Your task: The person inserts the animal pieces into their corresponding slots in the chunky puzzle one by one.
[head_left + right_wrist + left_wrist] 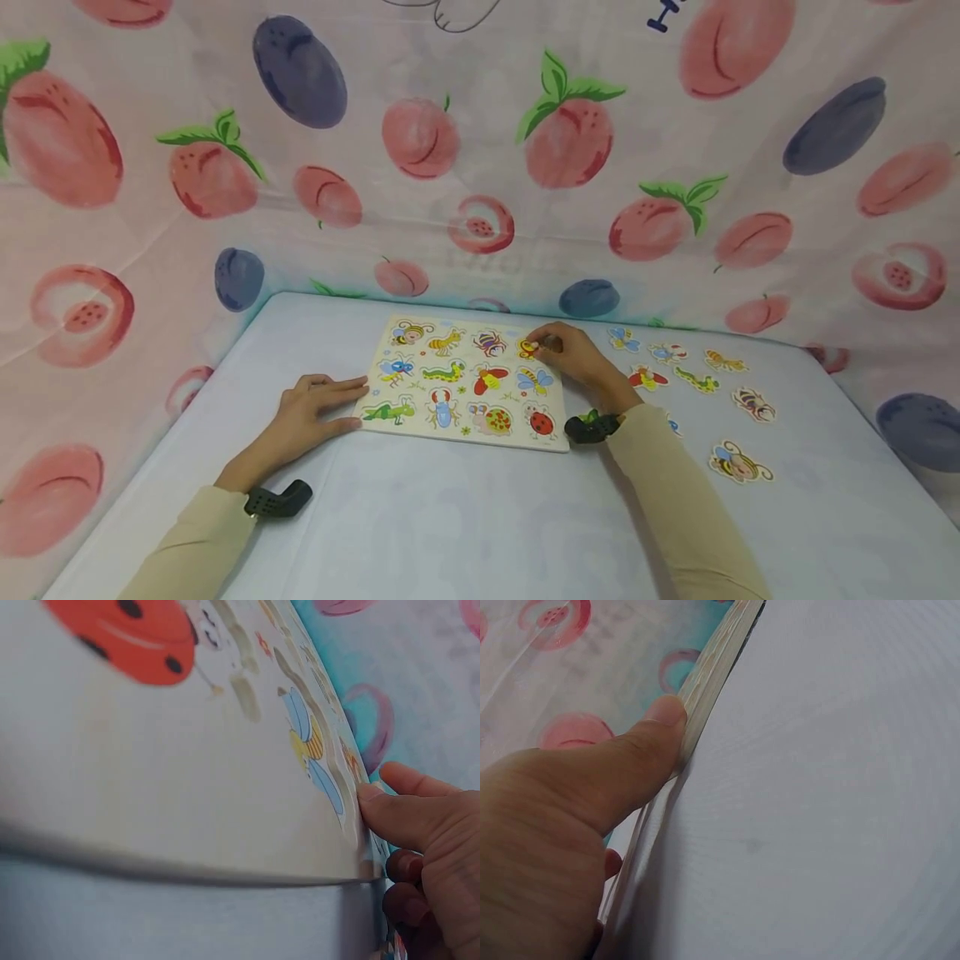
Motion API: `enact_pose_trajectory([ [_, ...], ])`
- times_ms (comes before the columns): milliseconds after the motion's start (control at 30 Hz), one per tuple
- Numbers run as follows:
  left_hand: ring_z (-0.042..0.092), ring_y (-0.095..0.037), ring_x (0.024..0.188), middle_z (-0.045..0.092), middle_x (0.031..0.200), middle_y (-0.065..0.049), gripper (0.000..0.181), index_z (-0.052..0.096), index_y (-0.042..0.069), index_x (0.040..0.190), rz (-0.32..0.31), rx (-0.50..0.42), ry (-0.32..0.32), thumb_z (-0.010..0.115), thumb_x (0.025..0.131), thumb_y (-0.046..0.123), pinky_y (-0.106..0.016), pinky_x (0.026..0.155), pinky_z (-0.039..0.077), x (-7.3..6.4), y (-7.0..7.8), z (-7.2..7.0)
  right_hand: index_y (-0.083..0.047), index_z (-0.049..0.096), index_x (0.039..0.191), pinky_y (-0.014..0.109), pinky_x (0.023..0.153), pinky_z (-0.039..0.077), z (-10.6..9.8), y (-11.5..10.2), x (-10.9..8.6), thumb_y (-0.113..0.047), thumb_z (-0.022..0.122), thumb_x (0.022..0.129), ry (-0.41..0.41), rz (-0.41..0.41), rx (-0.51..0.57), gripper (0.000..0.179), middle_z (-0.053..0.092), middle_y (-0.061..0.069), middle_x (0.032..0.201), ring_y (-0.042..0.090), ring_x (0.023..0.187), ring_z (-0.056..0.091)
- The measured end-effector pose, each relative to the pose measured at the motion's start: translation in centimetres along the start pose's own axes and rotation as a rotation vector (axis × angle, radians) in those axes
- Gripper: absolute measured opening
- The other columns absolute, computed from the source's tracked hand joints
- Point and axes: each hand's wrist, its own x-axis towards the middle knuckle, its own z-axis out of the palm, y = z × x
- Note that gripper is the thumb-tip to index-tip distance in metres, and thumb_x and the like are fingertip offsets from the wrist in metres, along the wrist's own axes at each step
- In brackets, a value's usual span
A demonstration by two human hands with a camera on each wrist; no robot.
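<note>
A pale wooden puzzle board (457, 442) printed with colourful insects lies on the white table. My left hand (303, 417) rests at its left side, fingers spread and fairly straight; in the left wrist view the thumb (649, 746) presses the board's edge (712, 682). My right hand (573, 354) is over the top right corner, thumb and index finger at a yellow and red butterfly piece (527, 348), which they seem to pinch. The hand partly covers that piece. In the right wrist view a ladybug (142, 637) and a dragonfly picture (307, 742) show on the board.
Loose insect pieces lie right of the board, among them a bee (738, 462), a spider (753, 404), a caterpillar (696, 380) and a stag beetle (667, 353). A green piece is partly hidden by the right wrist camera (592, 428). A fruit-print cloth (480, 108) hangs behind the table.
</note>
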Motion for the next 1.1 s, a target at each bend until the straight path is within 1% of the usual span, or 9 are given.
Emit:
enact_pose_trajectory([
  [133,0.035,-0.032,0.121,0.050,0.142,-0.002,0.055,0.060,0.015,0.132,-0.003,-0.005,0.003,0.074,0.083,0.035,-0.046,0.083,0.022,0.0,-0.1,0.1,-0.014,0.066,0.117,0.037,0.070,0.037,-0.3,0.0,-0.5,-0.013,0.068,0.090,0.008,-0.004,0.013,0.028,0.056,0.007,0.106,0.024,0.081,0.045],
  [300,0.036,-0.030,0.120,0.050,0.142,-0.002,0.055,0.060,0.015,0.131,-0.009,-0.015,0.004,0.074,0.083,0.036,-0.046,0.083,0.021,-0.1,-0.1,0.2,-0.017,0.067,0.116,0.037,0.070,0.038,-0.8,0.0,-0.9,-0.016,0.072,0.087,0.010,-0.010,0.005,0.030,0.057,0.003,0.111,0.023,0.081,0.045],
  [367,0.036,-0.030,0.120,0.049,0.142,-0.002,0.055,0.060,0.015,0.131,-0.008,-0.016,0.005,0.074,0.083,0.037,-0.046,0.082,0.021,-0.1,-0.1,0.2,-0.020,0.067,0.117,0.036,0.068,0.038,-1.1,-0.2,-1.2,-0.019,0.072,0.087,0.010,-0.006,-0.017,0.030,0.057,0.002,0.107,0.022,0.081,0.045],
  [467,0.036,-0.030,0.120,0.049,0.142,-0.002,0.055,0.060,0.015,0.131,-0.007,-0.016,0.004,0.074,0.083,0.036,-0.046,0.083,0.021,-0.1,0.0,0.1,-0.020,0.065,0.118,0.034,0.060,0.038,-1.7,-0.5,-1.5,-0.022,0.071,0.088,0.016,-0.014,-0.039,0.030,0.055,0.006,0.095,0.022,0.073,0.044],
  [567,0.036,-0.030,0.119,0.049,0.142,-0.003,0.055,0.060,0.014,0.132,-0.004,-0.014,0.002,0.074,0.083,0.035,-0.047,0.083,0.021,-0.1,0.1,-0.1,-0.017,0.064,0.119,0.032,0.053,0.035,-2.5,-0.6,-1.9,-0.022,0.070,0.089,0.031,-0.050,-0.047,0.030,0.050,0.010,0.084,0.022,0.066,0.041],
  [633,0.036,-0.030,0.119,0.049,0.142,-0.004,0.055,0.059,0.013,0.132,0.001,-0.010,0.000,0.074,0.083,0.035,-0.047,0.083,0.022,0.0,0.2,-0.2,-0.014,0.064,0.119,0.033,0.054,0.034,-3.1,-0.7,-2.3,-0.021,0.069,0.090,0.048,-0.077,-0.044,0.031,0.054,0.012,0.087,0.023,0.065,0.041],
  [700,0.036,-0.031,0.119,0.049,0.142,-0.005,0.055,0.059,0.012,0.132,0.008,-0.007,-0.002,0.074,0.083,0.034,-0.047,0.084,0.022,0.0,0.3,-0.2,-0.011,0.063,0.120,0.033,0.056,0.035,-3.8,-0.7,-2.7,-0.020,0.069,0.090,0.068,-0.102,-0.049,0.031,0.059,0.014,0.094,0.023,0.069,0.043],
  [800,0.036,-0.032,0.119,0.049,0.142,-0.005,0.055,0.059,0.012,0.132,0.012,0.003,0.000,0.074,0.083,0.033,-0.048,0.084,0.022,0.1,0.3,-0.2,-0.010,0.064,0.119,0.034,0.061,0.037,-4.8,-0.7,-3.6,-0.019,0.069,0.090,0.100,-0.110,-0.045,0.031,0.063,0.011,0.108,0.023,0.075,0.045],
  [1100,0.036,-0.034,0.120,0.049,0.142,-0.004,0.055,0.059,0.013,0.132,0.012,0.017,0.003,0.074,0.083,0.033,-0.049,0.084,0.022,0.0,0.0,0.0,-0.011,0.065,0.114,0.029,0.065,0.039,-7.2,0.7,-6.0,-0.020,0.069,0.090,0.184,-0.147,-0.072,0.027,0.064,0.009,0.109,0.022,0.079,0.046],
])
